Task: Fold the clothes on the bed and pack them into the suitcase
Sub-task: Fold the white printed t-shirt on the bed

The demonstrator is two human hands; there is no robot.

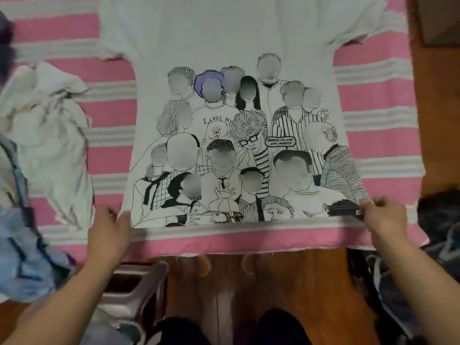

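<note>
The white printed t-shirt (236, 46) lies spread flat on the pink striped bed (378, 135). Left hand (109, 227) and right hand (384, 217) each pinch a near hem corner. It's light, floppy cotton, so I'd say corners are the spot to hold.

A pink bedspread with white woven stripes (112, 113) covers the bed, its edge hanging above a glossy reddish-brown wooden floor (273, 290); a grey slatted plastic crate (132, 287) stands below.
</note>
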